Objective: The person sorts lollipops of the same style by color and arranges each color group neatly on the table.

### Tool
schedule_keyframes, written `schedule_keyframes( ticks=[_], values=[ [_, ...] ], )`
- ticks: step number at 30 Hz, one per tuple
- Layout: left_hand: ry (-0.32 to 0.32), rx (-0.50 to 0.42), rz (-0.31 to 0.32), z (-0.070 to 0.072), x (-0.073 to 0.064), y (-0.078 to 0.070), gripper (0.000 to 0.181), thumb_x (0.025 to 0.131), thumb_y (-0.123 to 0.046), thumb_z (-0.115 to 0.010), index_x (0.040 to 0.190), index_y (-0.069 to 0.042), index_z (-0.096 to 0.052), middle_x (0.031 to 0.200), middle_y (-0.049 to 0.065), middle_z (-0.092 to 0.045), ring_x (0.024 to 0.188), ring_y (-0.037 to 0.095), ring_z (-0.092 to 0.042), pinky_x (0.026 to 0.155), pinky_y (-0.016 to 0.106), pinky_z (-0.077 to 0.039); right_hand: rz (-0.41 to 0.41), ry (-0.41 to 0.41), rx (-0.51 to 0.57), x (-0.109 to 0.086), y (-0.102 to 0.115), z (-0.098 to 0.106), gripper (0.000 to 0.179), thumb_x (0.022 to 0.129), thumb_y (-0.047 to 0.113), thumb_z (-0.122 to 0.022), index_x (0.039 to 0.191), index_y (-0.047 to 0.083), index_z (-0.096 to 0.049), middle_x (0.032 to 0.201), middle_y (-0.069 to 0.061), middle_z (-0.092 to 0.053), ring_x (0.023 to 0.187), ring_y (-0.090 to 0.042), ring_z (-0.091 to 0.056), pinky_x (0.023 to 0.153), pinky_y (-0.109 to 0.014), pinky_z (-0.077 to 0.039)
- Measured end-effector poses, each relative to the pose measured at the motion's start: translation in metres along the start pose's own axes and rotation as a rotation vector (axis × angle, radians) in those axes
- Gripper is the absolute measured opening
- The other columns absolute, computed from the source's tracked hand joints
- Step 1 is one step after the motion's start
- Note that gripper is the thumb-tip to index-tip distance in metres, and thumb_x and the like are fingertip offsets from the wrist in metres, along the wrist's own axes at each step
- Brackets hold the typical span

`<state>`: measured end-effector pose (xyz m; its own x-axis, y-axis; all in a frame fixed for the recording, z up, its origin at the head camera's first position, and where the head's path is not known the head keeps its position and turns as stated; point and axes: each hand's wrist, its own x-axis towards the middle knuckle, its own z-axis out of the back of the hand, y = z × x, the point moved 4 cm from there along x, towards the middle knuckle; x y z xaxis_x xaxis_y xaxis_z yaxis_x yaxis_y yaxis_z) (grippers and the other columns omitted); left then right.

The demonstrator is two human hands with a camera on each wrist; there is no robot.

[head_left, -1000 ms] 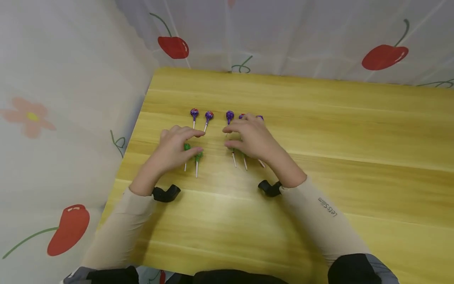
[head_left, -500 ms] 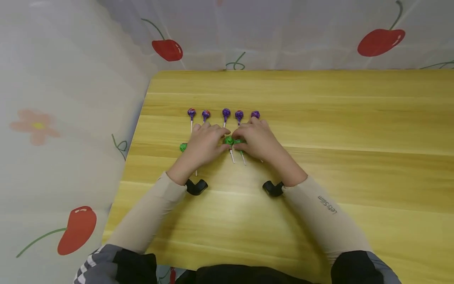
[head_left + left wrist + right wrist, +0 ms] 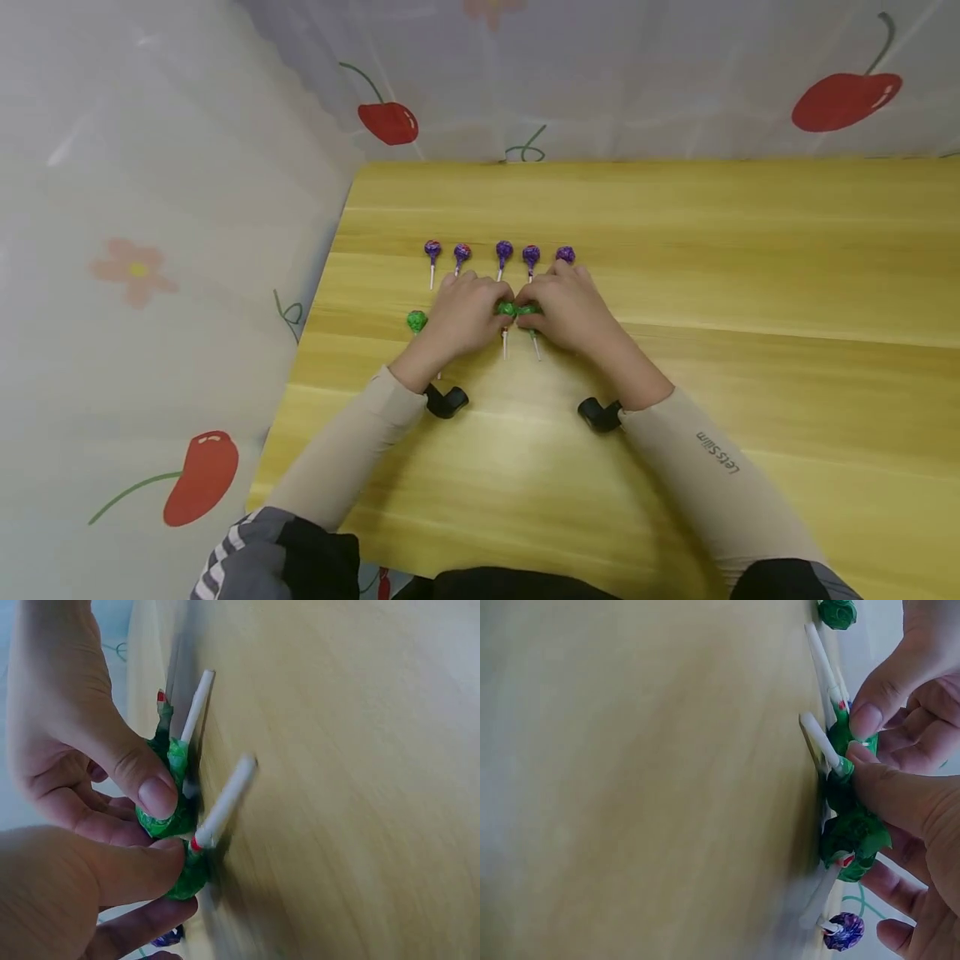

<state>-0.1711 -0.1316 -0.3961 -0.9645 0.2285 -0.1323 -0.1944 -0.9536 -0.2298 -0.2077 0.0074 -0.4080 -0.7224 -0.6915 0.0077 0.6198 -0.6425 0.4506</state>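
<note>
In the head view, my left hand (image 3: 467, 315) pinches a green-wrapped lollipop (image 3: 507, 308) between thumb and fingers. Right beside it, my right hand (image 3: 567, 312) pinches another green lollipop (image 3: 529, 310). Both lie on the wooden table with their white sticks pointing toward me. The left wrist view shows the left thumb on its lollipop's green wrapper (image 3: 187, 879), close to the right hand's lollipop (image 3: 166, 821). One more green lollipop (image 3: 853, 841) sits beneath the right hand's fingers in the right wrist view; from above, that hand hides it.
Several purple lollipops (image 3: 504, 250) lie in a row beyond the hands. A green lollipop (image 3: 416, 321) lies left of my left hand, and a stick tip beside that forearm shows another mostly covered. The wooden table (image 3: 720, 250) meets a cherry-print curtain (image 3: 637, 83) at the back and left.
My left hand has moved right, from above the left green lollipops to beside the right hand, and now pinches a green lollipop. The right hand's fingers have closed on another. The head view has shifted slightly.
</note>
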Motion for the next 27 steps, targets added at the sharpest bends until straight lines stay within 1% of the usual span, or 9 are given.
schedule_keyframes(
  ticks=[3,5,9,11,15,19,23,27],
  values=[
    [-0.006,0.003,0.000,-0.003,-0.005,0.002,0.015,0.092,-0.029,-0.071,0.105,-0.024,-0.072,0.097,-0.008,-0.072,0.078,0.017,-0.048,0.075,0.034,-0.029,0.016,0.009,0.008,-0.003,0.001,-0.002,0.022,0.087,0.033,-0.077,0.105,0.021,-0.077,0.104,0.003,-0.075,0.095,-0.024,-0.048,0.083,-0.042,-0.032],
    [-0.010,-0.013,-0.005,-0.003,-0.009,0.004,0.015,0.091,-0.028,-0.072,0.106,-0.023,-0.072,0.097,-0.007,-0.072,0.078,0.017,-0.048,0.075,0.034,-0.030,0.016,0.010,0.009,-0.003,0.003,-0.003,0.022,0.086,0.032,-0.078,0.105,0.020,-0.077,0.104,0.003,-0.075,0.095,-0.024,-0.048,0.083,-0.042,-0.032],
    [-0.007,-0.073,-0.005,0.002,-0.017,0.008,0.018,0.090,-0.031,-0.074,0.105,-0.022,-0.073,0.097,-0.007,-0.073,0.078,0.018,-0.048,0.076,0.035,-0.028,0.000,0.007,0.007,-0.003,0.003,-0.003,0.022,0.085,0.031,-0.079,0.104,0.019,-0.077,0.105,0.003,-0.075,0.095,-0.023,-0.049,0.083,-0.040,-0.033],
    [-0.006,-0.085,-0.004,0.004,-0.020,0.010,0.018,0.089,-0.032,-0.075,0.104,-0.022,-0.074,0.097,-0.008,-0.074,0.077,0.018,-0.048,0.076,0.036,-0.027,-0.008,0.010,0.012,-0.002,0.003,-0.001,0.023,0.086,0.030,-0.078,0.105,0.018,-0.077,0.106,0.002,-0.075,0.096,-0.024,-0.049,0.083,-0.041,-0.033],
    [-0.001,-0.061,-0.009,0.004,-0.025,0.013,0.017,0.088,-0.032,-0.077,0.101,-0.022,-0.075,0.094,-0.008,-0.075,0.075,0.018,-0.047,0.074,0.035,-0.027,-0.027,0.015,0.022,-0.004,0.001,0.001,0.024,0.086,0.030,-0.078,0.106,0.017,-0.076,0.108,0.001,-0.075,0.099,-0.024,-0.050,0.085,-0.041,-0.034],
    [-0.004,-0.046,-0.013,0.003,-0.029,0.014,0.018,0.087,-0.032,-0.077,0.101,-0.021,-0.076,0.094,-0.007,-0.075,0.075,0.018,-0.047,0.074,0.034,-0.028,-0.039,0.013,0.016,-0.003,0.002,0.002,0.023,0.087,0.030,-0.078,0.106,0.018,-0.076,0.109,0.002,-0.075,0.101,-0.024,-0.051,0.087,-0.042,-0.035],
    [-0.017,-0.050,0.003,0.005,-0.033,0.018,0.017,0.086,-0.031,-0.079,0.100,-0.021,-0.077,0.093,-0.007,-0.076,0.074,0.018,-0.047,0.073,0.034,-0.028,-0.028,0.014,0.012,-0.001,0.006,0.001,0.023,0.087,0.031,-0.077,0.106,0.018,-0.076,0.110,0.003,-0.075,0.101,-0.025,-0.051,0.089,-0.044,-0.035],
    [-0.024,-0.065,-0.004,0.005,-0.033,0.018,0.018,0.085,-0.032,-0.079,0.100,-0.022,-0.077,0.094,-0.007,-0.076,0.073,0.018,-0.046,0.073,0.034,-0.028,-0.047,0.013,0.006,-0.001,0.006,0.000,0.022,0.087,0.031,-0.078,0.105,0.018,-0.076,0.108,0.003,-0.075,0.102,-0.025,-0.051,0.091,-0.044,-0.036]
  ],
)
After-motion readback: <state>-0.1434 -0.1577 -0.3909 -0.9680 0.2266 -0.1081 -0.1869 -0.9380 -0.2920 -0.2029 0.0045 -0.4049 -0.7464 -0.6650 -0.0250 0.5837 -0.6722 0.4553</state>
